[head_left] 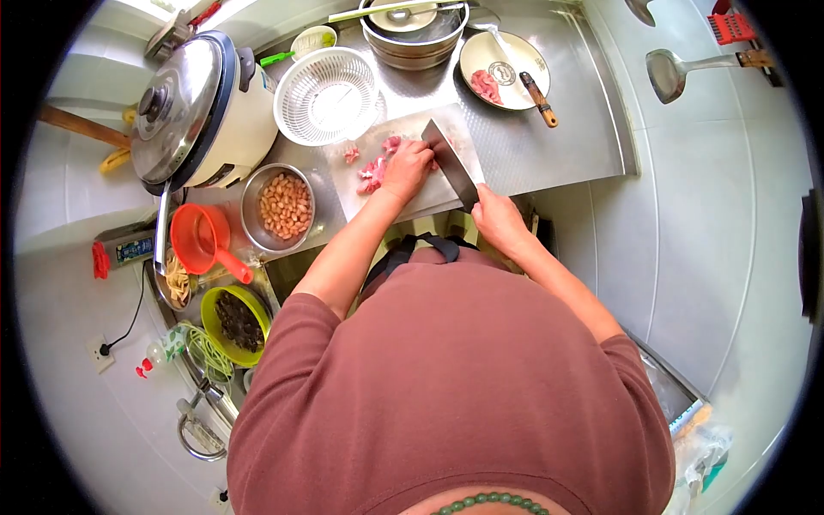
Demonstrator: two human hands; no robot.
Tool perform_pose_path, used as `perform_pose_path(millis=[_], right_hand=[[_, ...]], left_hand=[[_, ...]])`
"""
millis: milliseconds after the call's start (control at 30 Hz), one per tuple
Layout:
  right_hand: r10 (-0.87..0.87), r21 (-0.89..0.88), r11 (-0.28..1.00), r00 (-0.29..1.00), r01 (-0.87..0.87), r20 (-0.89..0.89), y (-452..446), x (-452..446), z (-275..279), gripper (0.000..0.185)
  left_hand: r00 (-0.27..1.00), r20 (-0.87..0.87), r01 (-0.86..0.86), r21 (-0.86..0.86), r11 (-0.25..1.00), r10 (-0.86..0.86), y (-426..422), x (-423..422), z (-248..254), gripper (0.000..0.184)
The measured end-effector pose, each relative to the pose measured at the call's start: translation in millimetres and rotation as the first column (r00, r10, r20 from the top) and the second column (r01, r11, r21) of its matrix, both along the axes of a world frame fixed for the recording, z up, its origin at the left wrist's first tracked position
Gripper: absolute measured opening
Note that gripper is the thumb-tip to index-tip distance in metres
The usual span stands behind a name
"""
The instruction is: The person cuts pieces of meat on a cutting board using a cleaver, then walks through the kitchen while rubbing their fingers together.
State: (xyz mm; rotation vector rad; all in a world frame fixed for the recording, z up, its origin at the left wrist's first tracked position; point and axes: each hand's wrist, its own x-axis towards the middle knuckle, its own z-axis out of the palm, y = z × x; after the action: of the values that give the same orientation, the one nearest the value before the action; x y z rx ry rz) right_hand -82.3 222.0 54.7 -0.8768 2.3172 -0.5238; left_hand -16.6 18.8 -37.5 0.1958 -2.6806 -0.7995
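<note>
My right hand (pixel 499 220) is wrapped round the handle of a cleaver (pixel 450 165), its broad blade slanting up and left over a pale cutting board (pixel 348 176). Close beside the blade, my left hand (pixel 408 170) has its fingers curled down on a piece of raw meat, most of it hidden under them. Small chunks of raw meat (pixel 371 174) lie on the board just left of that hand. Behind the board, a plate (pixel 534 62) carries more pink meat (pixel 486 86) and a wooden-handled utensil (pixel 537 96).
A white plastic basket (pixel 287 96) and metal pots (pixel 415 53) stand behind the board. To the left are a bowl of peanuts (pixel 285 206), a red dipper (pixel 199 239), a large cooker (pixel 232 129) and a green bowl (pixel 257 302). A spatula (pixel 668 75) hangs on the right wall.
</note>
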Motion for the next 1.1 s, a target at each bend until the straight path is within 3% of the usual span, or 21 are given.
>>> perform_pose_path(millis=[233,433,533,633,800,933,967,1100], right_hand=[[0.054,0.006,0.999,0.986,-0.054,-0.156,-41,-2,-34,0.034],[0.036,0.019,0.999,0.998,-0.035,-0.06,-19,3,-6,0.031],[0.081,0.006,0.997,0.99,-0.081,-0.116,-11,6,-20,0.03],[-0.007,-0.166,0.986,0.981,-0.026,-0.195,-32,3,-41,0.027],[0.011,-0.135,0.99,0.983,-0.037,-0.182,-29,4,-28,0.023],[0.04,-0.016,0.999,0.995,-0.041,-0.09,-5,6,-21,0.018],[0.037,-0.022,0.999,0.995,-0.039,-0.088,0,6,-19,0.018],[0.016,-0.053,0.998,0.995,-0.021,-0.096,2,6,4,0.017]], left_hand=[[1.0,-0.02,-0.02,-0.016,1.0,0.02,-4,0,-13,0.015],[1.0,0.009,-0.015,-0.043,0.999,0.015,-3,1,-19,0.014],[0.998,-0.05,-0.031,-0.022,0.999,0.03,3,1,-19,0.013],[1.0,0.015,0.016,-0.003,1.0,-0.016,3,3,-17,0.011],[0.998,-0.046,-0.032,0.017,0.999,0.032,2,2,-20,0.009],[0.993,-0.094,-0.053,0.161,0.986,0.068,1,7,-13,0.009],[0.996,-0.037,-0.071,0.234,0.97,0.082,2,9,-2,0.012],[0.983,-0.032,-0.171,0.218,0.961,0.182,3,14,2,0.013]])
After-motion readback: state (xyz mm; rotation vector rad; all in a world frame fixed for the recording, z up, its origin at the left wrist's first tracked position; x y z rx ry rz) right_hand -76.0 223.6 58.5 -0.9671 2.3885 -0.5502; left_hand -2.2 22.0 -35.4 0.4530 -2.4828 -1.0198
